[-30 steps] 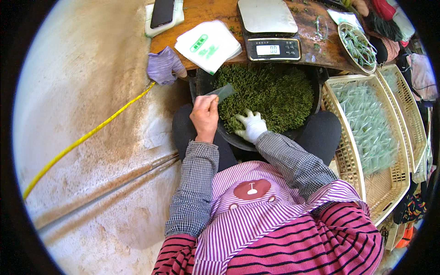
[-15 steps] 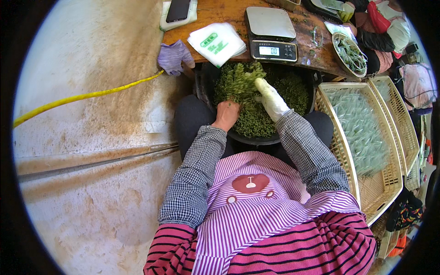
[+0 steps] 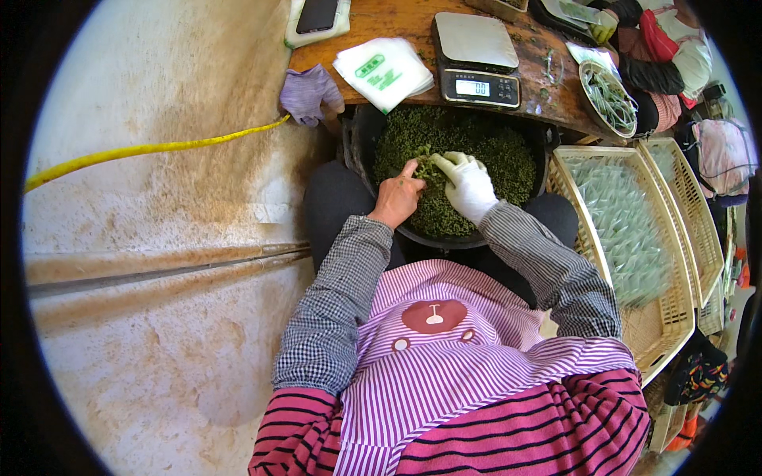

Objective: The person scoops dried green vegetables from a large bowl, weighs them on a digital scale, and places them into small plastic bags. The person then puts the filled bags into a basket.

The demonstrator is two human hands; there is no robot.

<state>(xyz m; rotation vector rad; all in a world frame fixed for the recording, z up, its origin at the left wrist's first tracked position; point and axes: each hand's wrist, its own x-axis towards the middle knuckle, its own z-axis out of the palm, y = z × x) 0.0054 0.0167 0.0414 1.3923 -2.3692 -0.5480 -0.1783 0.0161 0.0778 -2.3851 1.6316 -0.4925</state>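
A black tub between my knees is filled with small green berries that look like green peppercorns. Just over the heap, my bare left hand has its thumb and fingers closed on a small sprig of green berries. From the other side, my right hand, in a white glove with yellowish-green stained fingertips, pinches the same sprig. Both hands almost meet there, and their fingers partly hide it.
Beyond the tub, a wooden table bears a digital scale, flat plastic bags and a phone. A purple glove hangs at its edge beside a yellow hose. Rightward are crates of filled bags; a gloved co-worker's hand shows far right.
The larger, motion-blurred bunch of green sprigs above the tub is no longer raised. My left hand has risen slightly, and my right hand has turned inward, with the fingers of both at the small sprig.
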